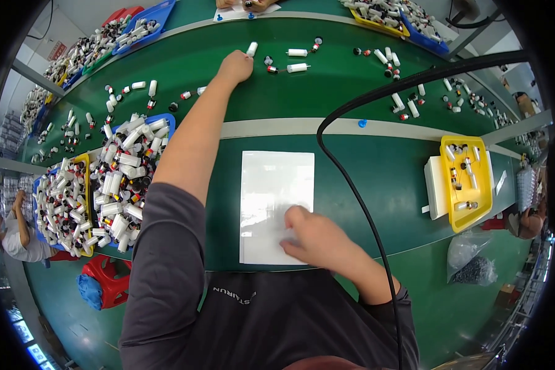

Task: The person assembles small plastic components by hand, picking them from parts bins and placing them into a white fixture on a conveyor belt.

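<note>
Stretched out across the green conveyor belt (185, 68), my left hand (236, 66) has its fingers closed on the lower end of a small white cylinder with a cap (253, 47). To the right of that hand lie more white cylinders (298, 68) and small black-and-red end pieces (272, 69). Low over a glossy white sheet (277, 179) on the bench, my right hand (320, 237) is slightly blurred. Its thumb and forefinger are apart, and nothing distinct shows between them; the other fingers are curled out of sight.
Heaped blue (171, 123) and yellow (87, 185) trays of cylinders stand at left. A yellow tray (484, 203) holds a few parts at right. A black cable (345, 172) arches right of the sheet. Another person's hands (246, 5) are across the belt.
</note>
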A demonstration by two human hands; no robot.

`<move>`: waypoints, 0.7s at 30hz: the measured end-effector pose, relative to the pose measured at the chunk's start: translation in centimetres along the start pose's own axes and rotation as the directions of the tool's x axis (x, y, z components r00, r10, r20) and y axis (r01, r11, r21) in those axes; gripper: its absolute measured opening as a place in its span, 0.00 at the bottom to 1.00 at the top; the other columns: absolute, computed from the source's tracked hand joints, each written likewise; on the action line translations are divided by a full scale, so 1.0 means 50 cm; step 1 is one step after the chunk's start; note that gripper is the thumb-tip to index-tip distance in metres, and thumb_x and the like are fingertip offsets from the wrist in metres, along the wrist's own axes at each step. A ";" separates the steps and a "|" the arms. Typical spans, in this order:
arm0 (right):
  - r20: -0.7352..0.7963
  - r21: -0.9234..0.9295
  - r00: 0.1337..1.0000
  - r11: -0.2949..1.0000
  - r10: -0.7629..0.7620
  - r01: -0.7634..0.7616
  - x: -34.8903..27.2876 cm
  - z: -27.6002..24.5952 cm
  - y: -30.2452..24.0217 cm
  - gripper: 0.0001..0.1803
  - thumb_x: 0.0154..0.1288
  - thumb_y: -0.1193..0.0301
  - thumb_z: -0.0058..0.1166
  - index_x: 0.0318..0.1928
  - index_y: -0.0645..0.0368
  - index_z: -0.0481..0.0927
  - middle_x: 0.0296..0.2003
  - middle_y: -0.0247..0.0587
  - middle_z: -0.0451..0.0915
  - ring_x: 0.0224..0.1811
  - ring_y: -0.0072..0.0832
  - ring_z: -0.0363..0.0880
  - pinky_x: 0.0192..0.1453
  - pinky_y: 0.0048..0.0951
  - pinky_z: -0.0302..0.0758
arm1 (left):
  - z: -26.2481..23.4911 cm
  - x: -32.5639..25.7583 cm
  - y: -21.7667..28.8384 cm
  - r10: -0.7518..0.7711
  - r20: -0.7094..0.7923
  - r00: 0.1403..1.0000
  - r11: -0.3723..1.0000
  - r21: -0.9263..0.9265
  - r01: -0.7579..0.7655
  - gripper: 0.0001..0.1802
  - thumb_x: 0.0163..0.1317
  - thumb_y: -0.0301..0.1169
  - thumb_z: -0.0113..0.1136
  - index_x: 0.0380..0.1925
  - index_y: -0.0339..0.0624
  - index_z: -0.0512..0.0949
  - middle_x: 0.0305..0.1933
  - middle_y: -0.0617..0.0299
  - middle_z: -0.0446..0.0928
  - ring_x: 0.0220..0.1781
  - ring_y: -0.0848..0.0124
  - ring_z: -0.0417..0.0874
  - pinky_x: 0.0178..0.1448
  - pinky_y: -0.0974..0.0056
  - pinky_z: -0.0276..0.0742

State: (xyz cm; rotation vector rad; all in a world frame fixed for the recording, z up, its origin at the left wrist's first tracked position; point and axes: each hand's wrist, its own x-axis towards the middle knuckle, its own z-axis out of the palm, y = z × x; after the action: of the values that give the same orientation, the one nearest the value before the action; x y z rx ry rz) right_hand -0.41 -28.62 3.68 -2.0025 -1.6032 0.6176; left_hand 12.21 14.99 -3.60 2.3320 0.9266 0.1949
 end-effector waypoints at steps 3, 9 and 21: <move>-0.122 0.333 0.962 0.923 0.243 -0.191 0.010 -0.048 0.015 0.21 0.62 0.66 0.68 0.44 0.60 0.68 0.36 0.49 0.82 0.37 0.44 0.85 0.41 0.39 0.81 | -0.009 -0.063 0.034 -0.033 0.242 0.970 0.587 -0.781 0.215 0.15 0.73 0.35 0.54 0.52 0.35 0.76 0.48 0.52 0.79 0.51 0.58 0.83 0.63 0.48 0.81; -0.640 0.212 0.764 0.975 0.088 0.065 0.087 -0.083 0.064 0.25 0.61 0.68 0.70 0.50 0.63 0.67 0.38 0.46 0.80 0.40 0.37 0.83 0.47 0.35 0.80 | 0.004 -0.309 0.100 0.248 0.280 0.927 -0.434 -0.824 0.365 0.12 0.75 0.27 0.47 0.54 0.32 0.71 0.49 0.51 0.80 0.55 0.57 0.83 0.66 0.52 0.81; -0.720 0.534 0.637 0.806 0.275 0.255 0.174 -0.002 0.178 0.24 0.64 0.79 0.64 0.53 0.62 0.62 0.43 0.41 0.79 0.42 0.22 0.80 0.47 0.26 0.78 | 0.102 -0.468 0.156 0.401 0.293 0.868 -0.022 -0.944 0.329 0.21 0.77 0.31 0.52 0.67 0.40 0.67 0.61 0.54 0.78 0.63 0.62 0.80 0.69 0.58 0.75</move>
State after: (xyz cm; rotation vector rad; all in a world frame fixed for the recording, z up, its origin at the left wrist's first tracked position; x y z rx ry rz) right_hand 8.14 -21.76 -2.21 -1.4469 -0.7141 0.1438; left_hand 1.04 -7.46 -1.07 0.7880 0.1496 0.1676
